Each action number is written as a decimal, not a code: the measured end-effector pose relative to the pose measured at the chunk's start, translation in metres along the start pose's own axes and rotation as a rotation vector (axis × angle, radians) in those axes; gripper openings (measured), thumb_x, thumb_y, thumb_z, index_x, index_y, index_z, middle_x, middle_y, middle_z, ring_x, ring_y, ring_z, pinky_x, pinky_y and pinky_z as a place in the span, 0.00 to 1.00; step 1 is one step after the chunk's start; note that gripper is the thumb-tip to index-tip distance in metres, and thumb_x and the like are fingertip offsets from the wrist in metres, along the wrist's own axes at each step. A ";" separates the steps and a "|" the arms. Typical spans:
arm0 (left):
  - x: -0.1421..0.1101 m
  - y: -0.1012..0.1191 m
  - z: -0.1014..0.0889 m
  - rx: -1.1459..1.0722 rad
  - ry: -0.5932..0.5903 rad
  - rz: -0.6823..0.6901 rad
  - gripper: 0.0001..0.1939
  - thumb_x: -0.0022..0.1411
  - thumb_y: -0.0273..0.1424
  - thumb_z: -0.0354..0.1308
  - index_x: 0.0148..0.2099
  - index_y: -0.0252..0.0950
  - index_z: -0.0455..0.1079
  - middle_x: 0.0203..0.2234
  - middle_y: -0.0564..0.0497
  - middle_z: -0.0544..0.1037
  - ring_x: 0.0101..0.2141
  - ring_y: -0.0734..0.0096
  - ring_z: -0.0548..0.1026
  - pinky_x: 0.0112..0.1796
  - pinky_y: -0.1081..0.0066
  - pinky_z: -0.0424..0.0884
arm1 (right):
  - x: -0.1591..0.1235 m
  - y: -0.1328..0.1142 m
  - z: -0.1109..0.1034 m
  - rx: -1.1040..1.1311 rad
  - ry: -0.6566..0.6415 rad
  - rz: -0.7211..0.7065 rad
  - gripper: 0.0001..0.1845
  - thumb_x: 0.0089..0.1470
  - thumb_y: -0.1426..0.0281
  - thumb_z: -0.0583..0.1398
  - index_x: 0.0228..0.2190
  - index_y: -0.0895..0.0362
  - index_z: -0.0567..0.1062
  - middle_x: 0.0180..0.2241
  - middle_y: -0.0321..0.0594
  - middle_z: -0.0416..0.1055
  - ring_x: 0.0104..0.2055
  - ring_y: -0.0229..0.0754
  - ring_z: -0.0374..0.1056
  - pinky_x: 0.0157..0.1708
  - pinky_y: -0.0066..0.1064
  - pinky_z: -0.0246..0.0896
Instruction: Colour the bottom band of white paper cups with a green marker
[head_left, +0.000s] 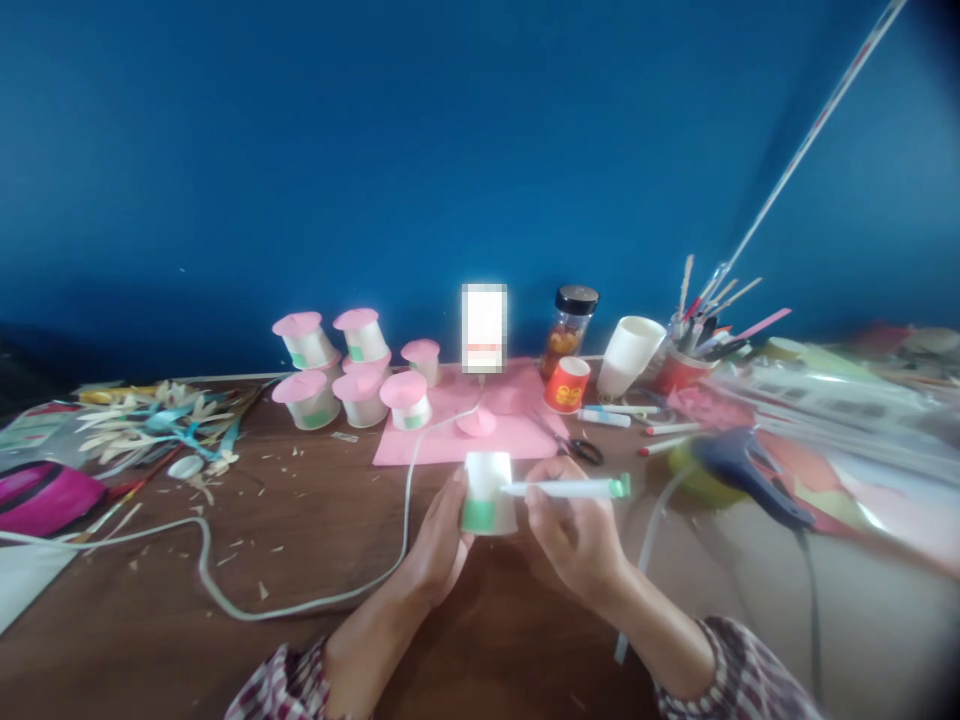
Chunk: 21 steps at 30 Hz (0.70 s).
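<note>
1. A brown wooden table [300, 535] is backed by a deep-blue wall [420, 150]; its surface is strewn with pale scraps and crossed by a white cable [300, 608].
2. Pink-topped cups [313, 415] are grouped at the back left, beside pink paper [517, 385] on which a pink disc [477, 424] is laid.
3. The back right is lined with a black-lidded jar [568, 335], a red cup [567, 386] and a tilted white cup [631, 355]; scissors [586, 452] are seen in front.
4. At the near edge, a small cup with a green patch [489, 490] is held between the two hands, its left side gripped by the curled left hand [442, 535].
5. A white marker [577, 488] is pinched in the right hand [574, 535], its green end pointed right and its tip overlapping the cup; whether contact is made cannot be told.
</note>
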<state>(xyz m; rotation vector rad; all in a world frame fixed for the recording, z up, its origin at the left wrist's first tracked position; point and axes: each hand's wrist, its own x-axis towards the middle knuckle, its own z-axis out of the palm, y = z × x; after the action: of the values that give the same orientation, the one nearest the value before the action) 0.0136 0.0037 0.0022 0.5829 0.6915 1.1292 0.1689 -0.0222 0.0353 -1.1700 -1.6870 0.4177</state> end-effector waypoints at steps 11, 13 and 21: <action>0.001 -0.003 -0.003 0.036 -0.016 -0.014 0.18 0.63 0.40 0.54 0.50 0.36 0.71 0.41 0.47 0.77 0.45 0.62 0.71 0.45 0.66 0.67 | -0.001 0.000 0.002 0.046 0.087 0.074 0.03 0.59 0.71 0.55 0.31 0.56 0.67 0.24 0.31 0.63 0.21 0.32 0.59 0.19 0.21 0.54; 0.002 -0.003 -0.002 0.035 -0.030 -0.017 0.18 0.63 0.40 0.54 0.50 0.35 0.71 0.41 0.46 0.77 0.45 0.61 0.71 0.46 0.65 0.66 | -0.001 0.000 0.002 0.041 0.070 0.070 0.04 0.58 0.71 0.55 0.31 0.56 0.67 0.23 0.31 0.63 0.20 0.32 0.59 0.19 0.21 0.55; -0.001 -0.001 -0.001 0.043 -0.033 -0.006 0.16 0.62 0.39 0.54 0.48 0.35 0.72 0.42 0.47 0.77 0.46 0.61 0.71 0.48 0.64 0.65 | 0.000 -0.001 0.001 0.010 0.060 0.050 0.04 0.58 0.71 0.55 0.30 0.56 0.68 0.24 0.32 0.64 0.22 0.33 0.60 0.22 0.23 0.56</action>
<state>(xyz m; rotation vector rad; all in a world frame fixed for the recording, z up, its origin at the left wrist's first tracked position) 0.0134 0.0028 0.0006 0.6339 0.6896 1.0990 0.1673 -0.0220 0.0353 -1.2082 -1.6047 0.4176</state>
